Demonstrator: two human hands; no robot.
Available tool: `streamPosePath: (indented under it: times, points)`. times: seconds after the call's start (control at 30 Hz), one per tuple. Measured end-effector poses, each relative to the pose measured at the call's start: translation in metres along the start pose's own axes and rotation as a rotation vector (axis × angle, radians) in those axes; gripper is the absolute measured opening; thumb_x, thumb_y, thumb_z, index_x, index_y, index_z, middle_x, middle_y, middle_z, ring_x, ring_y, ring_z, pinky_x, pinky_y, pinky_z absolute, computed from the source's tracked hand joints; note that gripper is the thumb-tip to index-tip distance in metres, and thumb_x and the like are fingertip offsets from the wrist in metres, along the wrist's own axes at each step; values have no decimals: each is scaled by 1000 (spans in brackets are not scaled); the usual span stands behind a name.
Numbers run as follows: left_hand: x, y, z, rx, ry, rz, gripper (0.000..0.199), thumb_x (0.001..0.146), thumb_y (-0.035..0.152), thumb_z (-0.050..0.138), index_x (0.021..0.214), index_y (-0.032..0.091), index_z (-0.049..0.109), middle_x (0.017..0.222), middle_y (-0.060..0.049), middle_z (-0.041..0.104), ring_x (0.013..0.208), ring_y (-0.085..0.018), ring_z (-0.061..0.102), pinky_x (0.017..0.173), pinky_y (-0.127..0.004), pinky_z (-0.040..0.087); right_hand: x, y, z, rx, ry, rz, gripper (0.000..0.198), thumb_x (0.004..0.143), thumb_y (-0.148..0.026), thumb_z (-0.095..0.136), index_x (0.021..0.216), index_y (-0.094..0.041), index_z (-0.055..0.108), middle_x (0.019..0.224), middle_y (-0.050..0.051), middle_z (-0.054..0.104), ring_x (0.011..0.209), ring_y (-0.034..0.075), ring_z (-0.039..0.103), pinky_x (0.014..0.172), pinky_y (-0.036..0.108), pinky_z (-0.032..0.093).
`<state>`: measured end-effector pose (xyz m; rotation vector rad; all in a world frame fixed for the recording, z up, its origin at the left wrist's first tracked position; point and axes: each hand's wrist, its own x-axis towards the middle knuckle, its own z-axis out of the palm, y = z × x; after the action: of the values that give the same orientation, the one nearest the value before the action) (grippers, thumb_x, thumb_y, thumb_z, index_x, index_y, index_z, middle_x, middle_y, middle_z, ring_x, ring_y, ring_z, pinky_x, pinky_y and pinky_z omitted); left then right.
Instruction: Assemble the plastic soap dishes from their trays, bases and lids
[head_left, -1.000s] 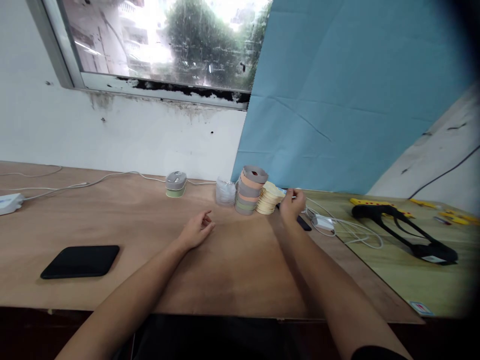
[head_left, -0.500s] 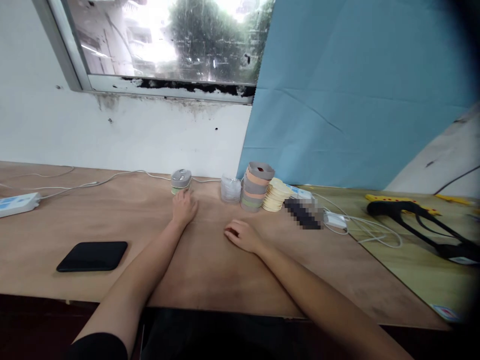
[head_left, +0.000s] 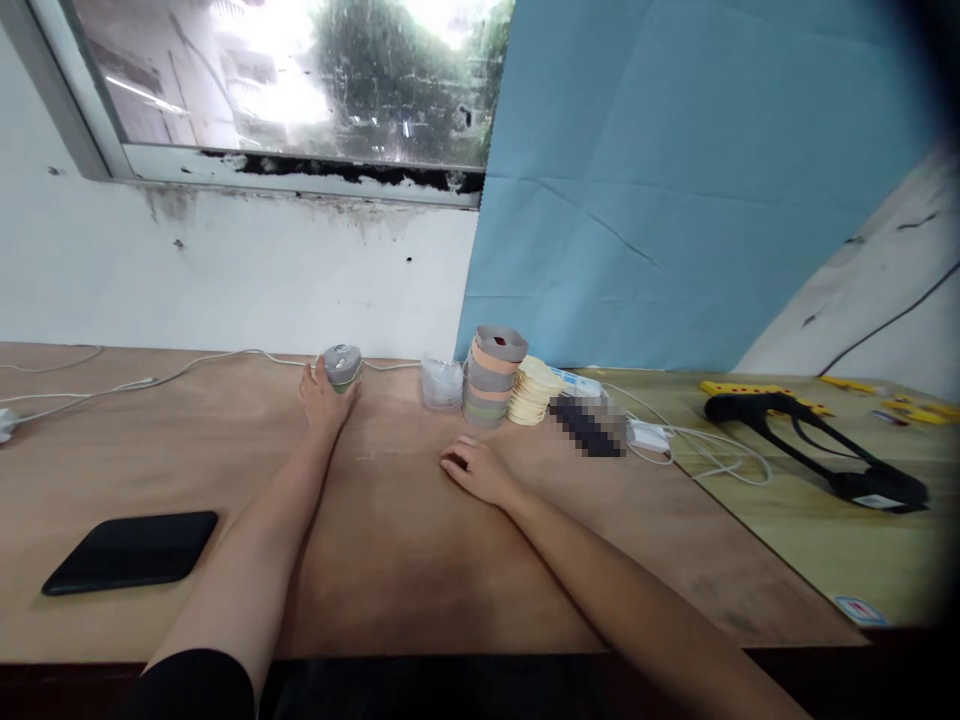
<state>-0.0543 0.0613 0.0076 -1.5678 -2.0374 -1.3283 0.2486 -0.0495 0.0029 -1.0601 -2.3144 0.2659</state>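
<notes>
At the back of the table, my left hand (head_left: 325,402) is round a small round container (head_left: 343,356) with a grey top over a green lower part. Its fingers lie along the container's left side and the thumb reaches the front right; the palm side is hidden. My right hand (head_left: 478,470) rests on the bare table with fingers loosely curved and a gap between thumb and forefinger; nothing shows in it. Beyond it stand a clear plastic stack (head_left: 442,384), a tall stack of grey, orange and green bands (head_left: 491,378) and a stack of pale yellow pieces (head_left: 534,391).
A black flat case (head_left: 133,550) lies at the front left of the brown table (head_left: 397,560). White cables run along the wall and round a white adapter (head_left: 649,436). A blurred-out dark item (head_left: 589,428) is near it. Farther right lies a black strap-like frame (head_left: 810,440).
My left hand has moved from in front of the container to grip round its sides. The view has shifted a little to the right. My right hand stays resting on the table.
</notes>
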Motion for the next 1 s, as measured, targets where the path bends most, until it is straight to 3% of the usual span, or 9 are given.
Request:
streamPosePath:
  times: [0.13,0.3,0.47,0.57,0.77,0.9,1.0]
  points:
    - [12,-3,11,-51,-17,-47,89,73,54,66,142,13,29,141,-22,37,127,-37,38,104,-50,30,0,3,1,12,-9,4,13,87,-25,53,92,-19,64,89,5,61,81,17,58,74,31,47]
    - [19,-5,12,-157,-69,-96,75,76,45,67,137,14,36,133,-17,49,122,-32,44,104,-47,31,1,4,2,6,-20,38,13,87,-26,54,91,-19,64,87,5,60,80,16,57,74,30,47]
    - [12,-4,5,-278,104,-130,75,74,39,71,135,15,36,133,-14,47,123,-28,42,105,-43,30,3,2,-2,22,-48,39,15,88,-27,53,93,-19,64,90,5,61,82,16,58,75,29,45]
    - [-3,0,-3,-445,128,-77,74,74,38,71,134,11,35,132,-15,47,121,-24,44,102,-37,35,5,3,-2,43,-40,62,17,87,-28,54,96,-19,64,90,5,62,80,15,58,73,28,45]
    - [-61,25,-44,-558,-109,57,74,68,39,73,131,16,43,125,-12,54,111,-25,54,91,-36,46,3,6,0,73,9,152,32,85,-33,56,114,-20,58,89,4,64,78,16,58,74,30,44]
    - [-94,41,-73,-616,-445,229,74,65,40,74,129,17,46,124,-12,57,107,-26,58,88,-37,49,-1,12,0,130,91,260,46,87,-35,52,130,-20,47,96,5,65,81,18,59,78,33,46]
    - [-103,48,-79,-670,-668,361,74,64,39,74,130,18,46,126,-11,56,111,-27,57,90,-38,50,-1,18,0,205,198,280,43,92,-33,41,133,-22,46,113,8,63,100,20,59,91,39,44]
